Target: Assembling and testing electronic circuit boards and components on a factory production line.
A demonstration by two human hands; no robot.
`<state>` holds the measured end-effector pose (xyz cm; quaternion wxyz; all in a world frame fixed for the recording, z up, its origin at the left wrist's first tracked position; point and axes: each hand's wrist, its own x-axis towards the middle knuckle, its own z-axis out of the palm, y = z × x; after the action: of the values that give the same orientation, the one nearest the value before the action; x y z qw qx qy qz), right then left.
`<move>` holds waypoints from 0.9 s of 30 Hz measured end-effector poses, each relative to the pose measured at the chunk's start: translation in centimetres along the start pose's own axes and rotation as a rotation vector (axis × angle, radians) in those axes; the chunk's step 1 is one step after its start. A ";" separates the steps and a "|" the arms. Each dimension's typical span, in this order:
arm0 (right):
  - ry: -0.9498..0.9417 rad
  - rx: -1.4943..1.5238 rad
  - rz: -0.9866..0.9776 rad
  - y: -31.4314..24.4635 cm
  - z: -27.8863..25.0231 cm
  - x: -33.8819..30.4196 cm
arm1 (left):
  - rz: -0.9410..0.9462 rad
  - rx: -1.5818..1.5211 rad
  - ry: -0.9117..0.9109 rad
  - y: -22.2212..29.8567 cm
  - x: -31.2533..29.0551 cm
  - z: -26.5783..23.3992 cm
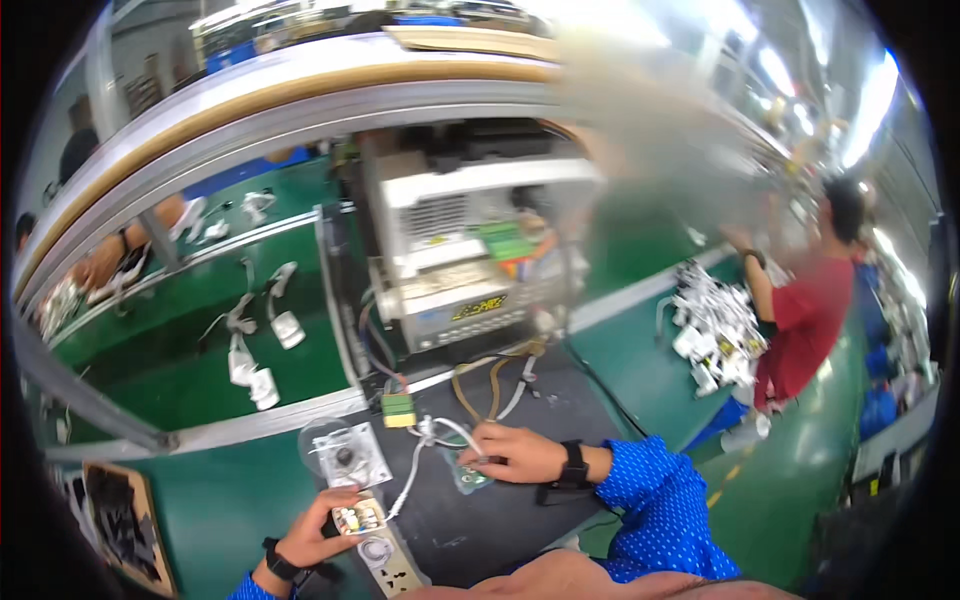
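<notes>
My left hand (318,535) grips a small white open case (360,516) with electronic parts showing inside, above a beige power strip (393,572). On the dark mat, my right hand (520,455) is closed in a pinch. A white cable (458,428) curves into its fingertips; the cable's end is hidden. Just under those fingers lies a small greenish circuit board (470,478). A green connector block (398,408) with wires sits beside the knotted part of the cable. Near my left hand is a white square plate with a round dark part (346,456).
A white bench instrument (460,290) stands ahead under a shelf (300,100). White adapters with cables (262,385) lie on the green conveyor at left. A heap of white adapters (712,325) is at right, beside a person in red (812,310). A tray of black parts (125,525) sits far left.
</notes>
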<state>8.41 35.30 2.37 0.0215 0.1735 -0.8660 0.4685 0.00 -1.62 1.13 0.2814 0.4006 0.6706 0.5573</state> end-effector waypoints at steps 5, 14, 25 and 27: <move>-0.097 0.013 0.021 0.0 0.0 -0.1 | -0.044 -0.133 0.022 -2.2 -0.5 -0.2; -0.072 0.019 0.008 0.2 0.0 -0.2 | -0.067 -0.137 0.079 -1.3 -0.5 0.3; -0.093 0.078 0.039 -0.3 -0.1 0.2 | -0.082 -0.020 0.043 -0.1 -0.7 0.0; -0.121 0.091 0.075 -1.1 -0.2 -0.2 | -0.021 0.041 0.015 0.4 -0.2 0.1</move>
<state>8.92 34.97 3.32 -0.0564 0.1696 -0.8494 0.4965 0.24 -1.76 1.46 0.2739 0.3950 0.6881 0.5436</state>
